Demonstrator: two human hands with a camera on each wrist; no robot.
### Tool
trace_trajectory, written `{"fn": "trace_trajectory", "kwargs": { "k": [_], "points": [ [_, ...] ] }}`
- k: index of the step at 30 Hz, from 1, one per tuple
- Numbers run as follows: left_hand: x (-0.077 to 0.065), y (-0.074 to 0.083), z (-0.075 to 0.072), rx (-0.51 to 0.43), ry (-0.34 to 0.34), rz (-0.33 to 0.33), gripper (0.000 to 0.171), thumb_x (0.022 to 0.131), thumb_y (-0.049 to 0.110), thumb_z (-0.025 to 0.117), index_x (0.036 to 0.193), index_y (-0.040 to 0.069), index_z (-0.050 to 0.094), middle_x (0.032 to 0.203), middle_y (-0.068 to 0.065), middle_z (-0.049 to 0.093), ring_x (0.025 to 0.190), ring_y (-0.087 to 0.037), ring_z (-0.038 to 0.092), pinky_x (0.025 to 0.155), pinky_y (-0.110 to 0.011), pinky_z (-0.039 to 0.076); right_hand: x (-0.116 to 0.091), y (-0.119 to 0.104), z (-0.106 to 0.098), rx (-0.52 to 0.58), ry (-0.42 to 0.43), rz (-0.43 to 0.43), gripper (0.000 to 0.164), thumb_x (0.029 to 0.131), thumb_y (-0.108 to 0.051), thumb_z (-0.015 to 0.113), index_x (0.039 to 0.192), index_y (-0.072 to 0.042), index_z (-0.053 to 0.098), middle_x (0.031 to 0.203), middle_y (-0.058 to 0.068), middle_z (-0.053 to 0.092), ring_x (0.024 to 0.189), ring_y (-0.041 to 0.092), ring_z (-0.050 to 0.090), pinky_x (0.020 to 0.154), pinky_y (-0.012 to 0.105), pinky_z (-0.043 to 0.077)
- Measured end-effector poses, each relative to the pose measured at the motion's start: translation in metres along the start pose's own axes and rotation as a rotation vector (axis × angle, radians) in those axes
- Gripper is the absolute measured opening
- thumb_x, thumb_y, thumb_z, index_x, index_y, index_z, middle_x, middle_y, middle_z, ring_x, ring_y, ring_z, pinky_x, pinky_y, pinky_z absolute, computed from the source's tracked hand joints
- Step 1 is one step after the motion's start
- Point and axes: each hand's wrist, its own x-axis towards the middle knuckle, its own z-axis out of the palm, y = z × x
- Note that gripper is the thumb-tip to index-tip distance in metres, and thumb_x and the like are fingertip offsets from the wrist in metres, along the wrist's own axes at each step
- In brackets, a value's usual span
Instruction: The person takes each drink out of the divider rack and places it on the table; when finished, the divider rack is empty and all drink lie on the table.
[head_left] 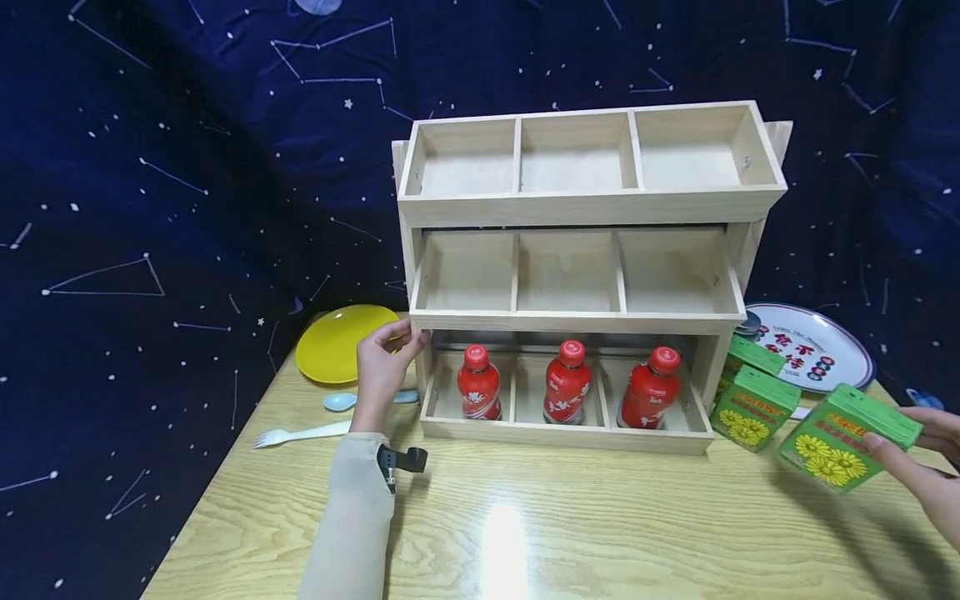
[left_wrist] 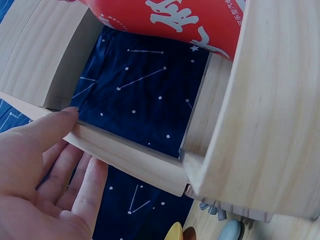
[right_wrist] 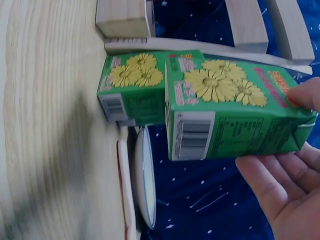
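My left hand (head_left: 385, 371) grips the left side post of a wooden three-tier shelf (head_left: 592, 206); in the left wrist view the thumb lies on one side of the post (left_wrist: 130, 155), the fingers on the other. In my right hand (head_left: 926, 467), thumb and fingers hold a green drink carton with yellow flowers (head_left: 840, 442), tilted and raised over the table at the right. Beside the shelf's right end stands a similar green carton (head_left: 753, 408), with another partly hidden behind it. Three red bottles (head_left: 478, 385) stand in the bottom tier, one per compartment.
A yellow plate (head_left: 330, 350), a light blue spoon (head_left: 341, 402) and a pale fork (head_left: 300, 433) lie left of the shelf. Behind the cartons rests a white oval plate with red characters (head_left: 832, 333). A dark blue starry cloth (head_left: 187, 208) hangs behind the wooden table (head_left: 600, 525).
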Motion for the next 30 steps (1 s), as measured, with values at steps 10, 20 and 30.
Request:
{"fn": "trace_trajectory", "kwargs": {
  "k": [10,20,30],
  "points": [
    [0.000,0.001,0.000,0.016,0.004,0.004,0.041,0.081,0.026,0.083,0.117,0.009,0.072,0.114,-0.004,0.069,0.099,-0.021,0.067,0.088,-0.031,0.056,0.011,0.022,0.010,0.064,0.089,0.124,0.054,0.075,0.017,0.069,0.099,-0.032,0.065,0.082,-0.030,0.061,0.074,-0.015,0.056,0.065,0.000,0.040],
    [-0.001,0.000,0.001,-0.004,0.002,0.004,0.038,0.081,0.024,0.083,0.116,0.011,0.073,0.112,-0.004,0.070,0.098,-0.021,0.066,0.083,-0.027,0.057,0.018,0.035,0.016,0.072,-0.018,0.195,0.053,0.076,0.009,0.074,0.095,-0.038,0.062,0.079,-0.030,0.059,0.072,-0.015,0.054,0.052,0.003,0.041],
    [0.000,0.001,0.000,0.014,-0.001,-0.015,0.039,0.081,0.027,0.083,0.117,0.012,0.073,0.114,-0.002,0.069,0.100,-0.020,0.065,0.087,-0.030,0.056,0.013,0.050,0.014,-0.016,-0.132,0.195,0.047,0.079,-0.002,0.078,0.096,-0.040,0.056,0.087,-0.033,0.053,0.075,-0.018,0.050,0.051,0.004,0.042]
  ]
}}
